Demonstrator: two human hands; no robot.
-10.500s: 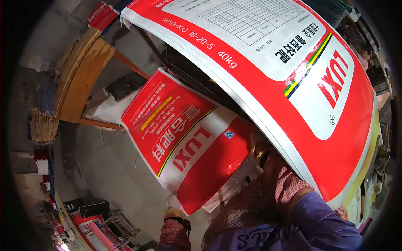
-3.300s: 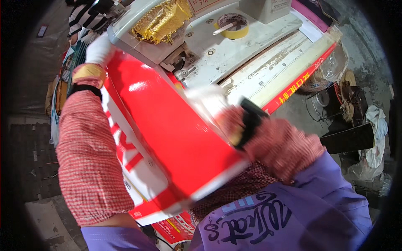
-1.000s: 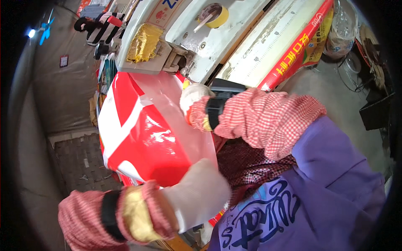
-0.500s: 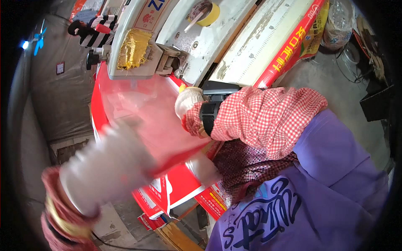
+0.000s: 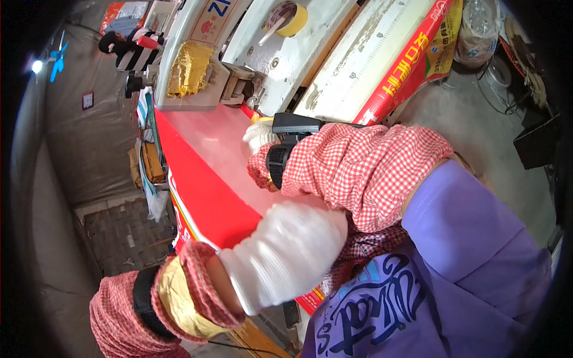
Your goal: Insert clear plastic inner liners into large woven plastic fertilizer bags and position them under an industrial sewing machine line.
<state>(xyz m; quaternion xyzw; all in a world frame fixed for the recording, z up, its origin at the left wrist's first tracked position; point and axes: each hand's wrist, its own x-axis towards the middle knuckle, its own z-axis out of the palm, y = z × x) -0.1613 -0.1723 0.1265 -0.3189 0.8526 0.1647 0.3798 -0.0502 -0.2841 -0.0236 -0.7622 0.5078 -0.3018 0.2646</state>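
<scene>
A large red woven-looking sack (image 5: 206, 194) stretches from under the head of a white sewing machine (image 5: 197, 77) down toward my body. My left hand (image 5: 292, 241), in a white knit glove, is closed over the sack's near part; its fingertips are mostly hidden. By the machine's bed, my right hand (image 5: 259, 136), gloved in white with a yellow tip, is closed at the sack's right edge. My right wrist and a black strapped device partly hide that hand.
A yellow tape roll (image 5: 292, 21) sits on the machine bed. Beside it runs a white worktop (image 5: 358, 59) edged with red and yellow printed sacking. A blue fan (image 5: 57, 59) hangs at the far left. Bundled goods (image 5: 152, 161) stand beyond the sack.
My left hand has swept right and toward my body, and the sack's left side now lies drawn straighter. My right hand has shifted only slightly, staying near the machine.
</scene>
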